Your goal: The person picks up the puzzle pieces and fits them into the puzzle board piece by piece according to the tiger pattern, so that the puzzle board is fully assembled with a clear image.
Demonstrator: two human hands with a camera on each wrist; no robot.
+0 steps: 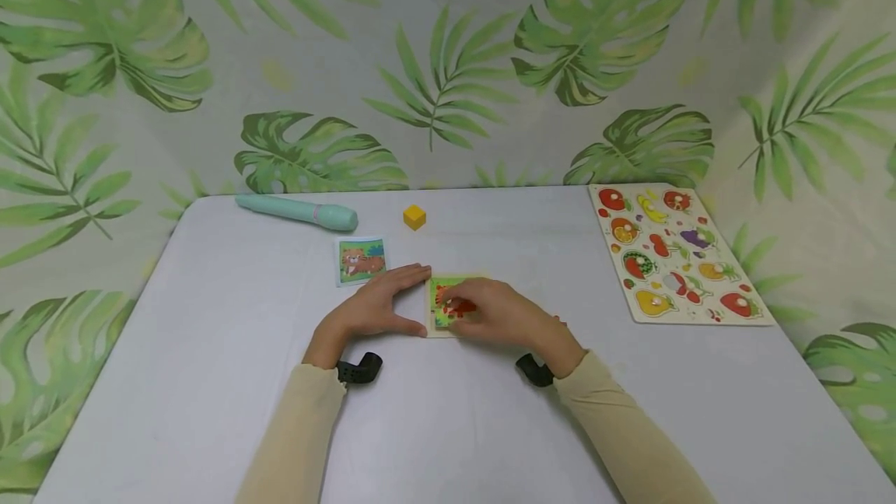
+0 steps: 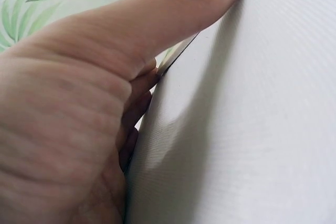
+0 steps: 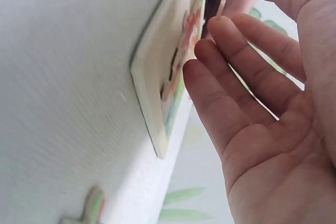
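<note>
A small wooden puzzle board [image 1: 441, 334] with a green and red picture lies flat between both hands. My left hand [image 1: 381, 302] rests at its left side, fingertips by the far corner and thumb by the near corner, fingers extended. Over the board, my right hand [image 1: 500, 313] pinches a thin puzzle piece [image 3: 224, 1] between thumb and index finger. The other fingers of that hand are loosely bent beside the board. Part of the board's picture is hidden under the right hand. Bare wood shows along the board's near part in the right wrist view.
A picture card with a bear-like animal [image 1: 362, 260] lies behind the left hand. Farther back are a mint-green microphone-shaped thing [image 1: 301, 212] and a yellow block [image 1: 414, 217]. A fruit puzzle board [image 1: 679, 255] lies at right. Another small piece [image 3: 94, 205] lies by the right wrist.
</note>
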